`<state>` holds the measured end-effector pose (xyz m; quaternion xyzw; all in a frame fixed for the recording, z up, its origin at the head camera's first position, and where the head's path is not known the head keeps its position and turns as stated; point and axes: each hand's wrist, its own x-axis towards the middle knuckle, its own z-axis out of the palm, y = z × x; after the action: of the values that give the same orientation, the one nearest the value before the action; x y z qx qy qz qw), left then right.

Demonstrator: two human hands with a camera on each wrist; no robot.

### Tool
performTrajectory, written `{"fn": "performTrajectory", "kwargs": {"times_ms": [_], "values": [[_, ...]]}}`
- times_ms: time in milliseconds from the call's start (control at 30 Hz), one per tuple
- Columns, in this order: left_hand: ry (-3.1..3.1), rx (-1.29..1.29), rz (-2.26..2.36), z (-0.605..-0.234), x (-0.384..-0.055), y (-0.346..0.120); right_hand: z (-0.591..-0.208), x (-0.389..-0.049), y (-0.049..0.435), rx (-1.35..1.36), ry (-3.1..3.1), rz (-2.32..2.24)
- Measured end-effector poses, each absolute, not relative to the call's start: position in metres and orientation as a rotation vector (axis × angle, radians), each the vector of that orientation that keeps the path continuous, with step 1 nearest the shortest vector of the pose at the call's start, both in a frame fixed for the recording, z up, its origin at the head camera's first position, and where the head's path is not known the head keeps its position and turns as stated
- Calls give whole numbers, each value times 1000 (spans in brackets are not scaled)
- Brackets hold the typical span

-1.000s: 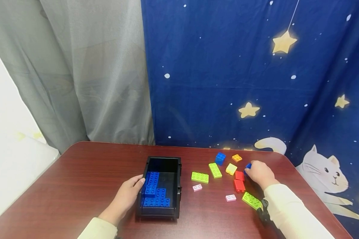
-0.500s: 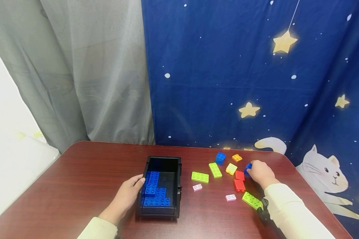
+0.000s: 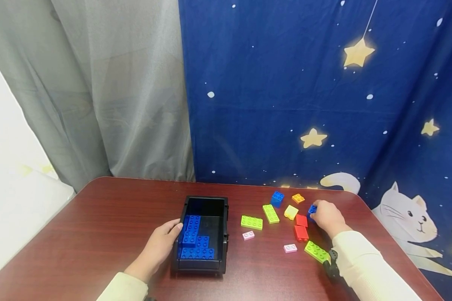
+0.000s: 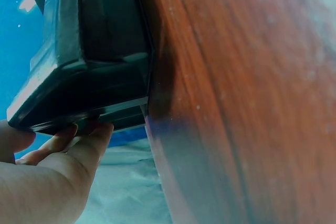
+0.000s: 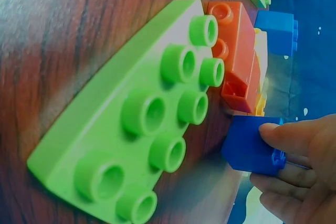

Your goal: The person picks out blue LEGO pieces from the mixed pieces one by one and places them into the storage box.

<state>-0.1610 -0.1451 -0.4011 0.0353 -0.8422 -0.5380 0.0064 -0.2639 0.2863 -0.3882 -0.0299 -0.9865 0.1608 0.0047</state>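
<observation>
My left hand (image 3: 160, 246) holds the left wall of a black plastic bin (image 3: 199, 267), thumb at the rim; in the left wrist view its fingertips meet the bin's outer side. Inside, several blue toy bricks (image 3: 197, 253) lie along the left and front. Toward the table's far right, my right hand (image 3: 329, 218) pinches a blue building brick (image 5: 252, 145) between thumb and fingers, close over the tabletop. Two red bricks (image 3: 301, 233) lie just left of that hand. A lime green eight-stud brick (image 5: 131, 108) lies near the right wrist.
Between bin and right hand lie two more lime bricks (image 3: 251, 223), two small pink bricks (image 3: 290, 248), a yellow brick (image 3: 291, 212), an orange brick (image 3: 298, 198) and a blue brick (image 3: 277, 199). The brown table (image 3: 109, 234) ends at curtains (image 3: 248, 104) behind.
The right hand has shifted slightly, and a little more of the blue brick shows beside its fingers. The left hand and bin stay in place.
</observation>
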Motion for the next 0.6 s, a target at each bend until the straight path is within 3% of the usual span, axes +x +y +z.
{"fn": "performTrajectory", "kwargs": {"times_ms": [600], "values": [[-2644, 108, -1664, -399, -160, -145, -386, -257, 285, -47, -3037, 536]]}}
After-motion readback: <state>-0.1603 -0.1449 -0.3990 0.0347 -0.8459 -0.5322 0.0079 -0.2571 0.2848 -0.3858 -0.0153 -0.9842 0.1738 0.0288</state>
